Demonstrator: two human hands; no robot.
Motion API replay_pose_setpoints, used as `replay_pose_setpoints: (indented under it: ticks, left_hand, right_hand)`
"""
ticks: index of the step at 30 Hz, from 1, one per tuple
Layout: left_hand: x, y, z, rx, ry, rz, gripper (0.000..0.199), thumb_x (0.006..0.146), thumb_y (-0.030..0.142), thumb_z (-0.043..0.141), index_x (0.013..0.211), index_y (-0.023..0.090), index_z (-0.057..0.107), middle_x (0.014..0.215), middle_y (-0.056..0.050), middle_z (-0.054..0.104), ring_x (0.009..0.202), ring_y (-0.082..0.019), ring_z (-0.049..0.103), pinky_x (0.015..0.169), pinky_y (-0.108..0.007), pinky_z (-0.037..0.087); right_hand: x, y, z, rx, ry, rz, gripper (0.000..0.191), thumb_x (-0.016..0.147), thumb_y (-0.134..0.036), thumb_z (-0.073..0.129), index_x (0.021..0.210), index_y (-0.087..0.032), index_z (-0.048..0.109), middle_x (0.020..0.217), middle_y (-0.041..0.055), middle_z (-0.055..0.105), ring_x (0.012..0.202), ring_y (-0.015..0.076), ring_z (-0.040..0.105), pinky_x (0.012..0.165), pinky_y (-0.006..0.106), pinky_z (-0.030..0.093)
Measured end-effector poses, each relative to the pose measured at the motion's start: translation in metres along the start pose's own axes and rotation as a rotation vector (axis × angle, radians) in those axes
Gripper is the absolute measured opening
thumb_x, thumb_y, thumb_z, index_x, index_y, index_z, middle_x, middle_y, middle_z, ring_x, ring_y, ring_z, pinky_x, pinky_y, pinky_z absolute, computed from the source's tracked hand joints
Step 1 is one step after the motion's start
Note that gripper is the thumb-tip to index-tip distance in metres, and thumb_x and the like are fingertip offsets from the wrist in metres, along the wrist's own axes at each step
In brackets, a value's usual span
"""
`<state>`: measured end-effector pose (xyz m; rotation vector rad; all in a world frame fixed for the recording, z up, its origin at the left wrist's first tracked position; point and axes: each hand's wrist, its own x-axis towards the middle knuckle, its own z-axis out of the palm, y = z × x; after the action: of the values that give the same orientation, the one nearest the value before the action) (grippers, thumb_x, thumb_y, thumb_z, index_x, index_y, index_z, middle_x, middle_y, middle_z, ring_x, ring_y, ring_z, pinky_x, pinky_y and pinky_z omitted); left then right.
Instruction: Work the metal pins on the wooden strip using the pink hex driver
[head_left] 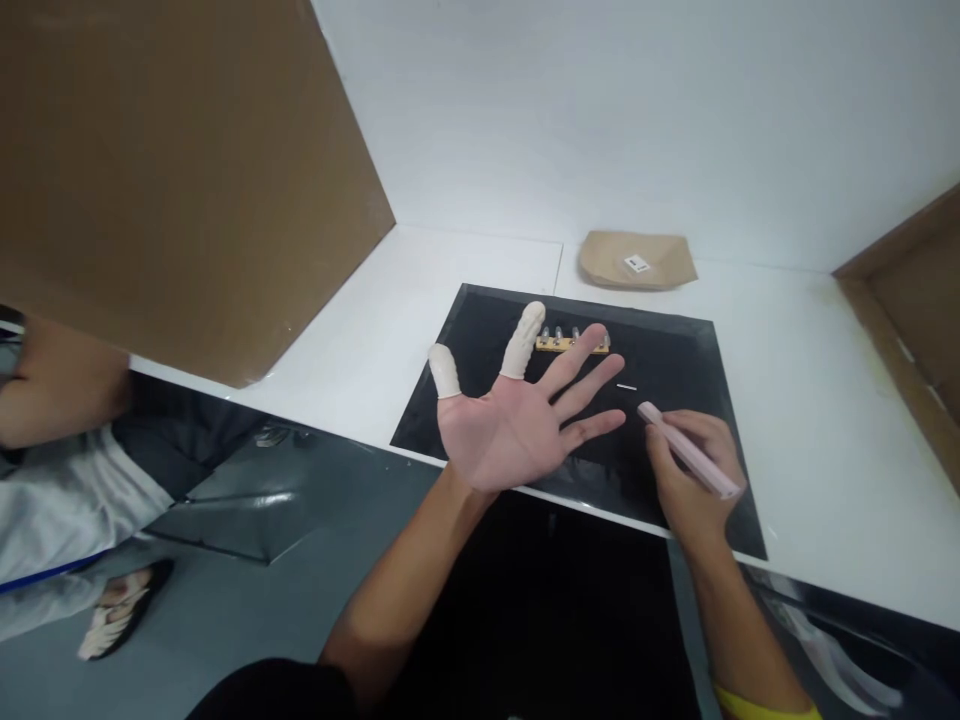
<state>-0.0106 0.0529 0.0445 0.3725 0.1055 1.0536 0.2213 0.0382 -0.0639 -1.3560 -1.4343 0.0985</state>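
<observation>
Palm up over the near edge of the black mat (487, 320), my left hand (510, 430) has its fingers spread and holds nothing. White finger cots (523, 343) cover its thumb and index finger. My right hand (697, 470) is closed around a slim pale pink pen-shaped device (690, 452), at the mat's right side. Behind my left fingers lies a yellowish strip (551, 344) bearing several clear, nail-tip-like pieces; the fingers hide part of it. A thin white stick (626, 387) rests on the mat between the two hands.
A brown paper tray (600, 262) with a small white label (636, 264) stands behind the mat. A brown panel (187, 180) rises at the left, another board (911, 310) at the right. Beyond the left panel, another person's arm (60, 385) and sandalled foot (124, 610) show.
</observation>
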Motion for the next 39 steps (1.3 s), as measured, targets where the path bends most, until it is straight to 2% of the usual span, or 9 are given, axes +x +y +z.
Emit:
replay_pose_setpoints:
  ticks: [8, 13, 16, 20, 23, 26, 30, 34, 39]
  left_hand:
    - [-0.013, -0.005, 0.024, -0.029, 0.014, -0.018, 0.103, 0.083, 0.096, 0.007, 0.166, 0.038, 0.025, 0.166, -0.011, 0.044, 0.159, -0.041, 0.032, 0.128, -0.066, 0.019]
    - [-0.014, -0.004, 0.029, -0.096, 0.050, -0.039, 0.119, 0.084, 0.094, 0.002, 0.168, 0.011, 0.016, 0.169, -0.020, 0.037, 0.160, -0.041, 0.028, 0.132, -0.061, 0.018]
    - [-0.011, -0.005, 0.026, -0.128, 0.050, -0.040, 0.126, 0.083, 0.095, 0.003, 0.166, 0.001, 0.018, 0.171, -0.021, 0.031, 0.160, -0.042, 0.023, 0.135, -0.057, 0.014]
    - [-0.002, -0.006, 0.016, -0.185, 0.031, -0.063, 0.124, 0.084, 0.095, 0.013, 0.166, 0.003, 0.020, 0.171, -0.021, 0.032, 0.159, -0.040, 0.025, 0.134, -0.051, 0.020]
    - [0.006, -0.003, 0.009, -0.263, 0.019, -0.100, 0.120, 0.087, 0.092, 0.015, 0.165, 0.000, 0.018, 0.170, -0.024, 0.031, 0.157, -0.038, 0.029, 0.126, -0.044, 0.040]
    - [0.015, 0.004, 0.002, -0.329, 0.072, -0.094, 0.111, 0.092, 0.086, 0.017, 0.168, 0.006, 0.011, 0.172, -0.022, 0.026, 0.156, -0.038, 0.033, 0.112, -0.045, 0.056]
    - [0.028, 0.012, -0.009, -0.340, 0.122, -0.053, 0.111, 0.092, 0.086, 0.019, 0.168, 0.006, 0.007, 0.173, -0.021, 0.024, 0.157, -0.037, 0.033, 0.115, -0.047, 0.054]
    - [0.044, 0.017, -0.017, -0.315, 0.141, -0.054, 0.108, 0.095, 0.083, 0.018, 0.168, 0.005, 0.008, 0.173, -0.021, 0.024, 0.157, -0.035, 0.031, 0.122, -0.047, 0.047]
    - [0.064, 0.020, -0.011, -0.168, 0.194, 0.000, 0.100, 0.101, 0.077, 0.016, 0.167, 0.003, 0.012, 0.172, -0.020, 0.028, 0.158, -0.034, 0.030, 0.131, -0.047, 0.031]
  right_hand:
    - [0.000, 0.004, 0.001, 0.025, 0.007, -0.036, 0.015, 0.089, -0.030, 0.076, 0.099, -0.019, 0.073, 0.101, 0.0060, 0.070, 0.093, 0.0200, 0.067, 0.088, 0.037, 0.055]
    - [0.001, 0.003, 0.002, 0.031, -0.045, -0.017, 0.019, 0.089, -0.032, 0.075, 0.102, -0.019, 0.073, 0.101, 0.0066, 0.070, 0.092, 0.0210, 0.067, 0.085, 0.038, 0.055]
    - [0.000, 0.002, 0.002, 0.051, -0.076, 0.016, 0.019, 0.089, -0.033, 0.075, 0.101, -0.019, 0.072, 0.101, 0.0061, 0.070, 0.092, 0.0208, 0.067, 0.086, 0.038, 0.055]
    - [0.000, 0.002, 0.002, 0.082, -0.098, 0.054, 0.017, 0.089, -0.033, 0.076, 0.100, -0.020, 0.071, 0.103, 0.0057, 0.070, 0.095, 0.0207, 0.068, 0.088, 0.038, 0.056]
    - [-0.002, 0.003, 0.002, 0.112, -0.121, 0.041, 0.017, 0.089, -0.031, 0.077, 0.101, -0.021, 0.071, 0.105, 0.0058, 0.071, 0.098, 0.0208, 0.068, 0.090, 0.038, 0.056]
    - [-0.003, 0.002, -0.002, 0.162, -0.178, 0.078, 0.017, 0.089, -0.031, 0.079, 0.101, -0.022, 0.072, 0.115, 0.0065, 0.072, 0.103, 0.0212, 0.070, 0.095, 0.041, 0.058]
    - [0.011, 0.004, -0.012, 0.262, -0.398, 0.172, 0.017, 0.091, -0.032, 0.078, 0.106, -0.025, 0.075, 0.125, 0.0049, 0.073, 0.098, 0.0198, 0.075, 0.095, 0.040, 0.063]
    - [0.056, 0.004, -0.018, 0.182, -0.565, -0.024, 0.016, 0.093, -0.039, 0.075, 0.105, -0.028, 0.077, 0.119, 0.0017, 0.077, 0.106, 0.0208, 0.075, 0.096, 0.036, 0.062]
    - [0.099, -0.029, -0.025, 0.034, -0.454, -0.311, 0.021, 0.094, -0.034, 0.077, 0.113, -0.025, 0.073, 0.115, 0.0006, 0.077, 0.099, 0.0148, 0.075, 0.092, 0.024, 0.060]
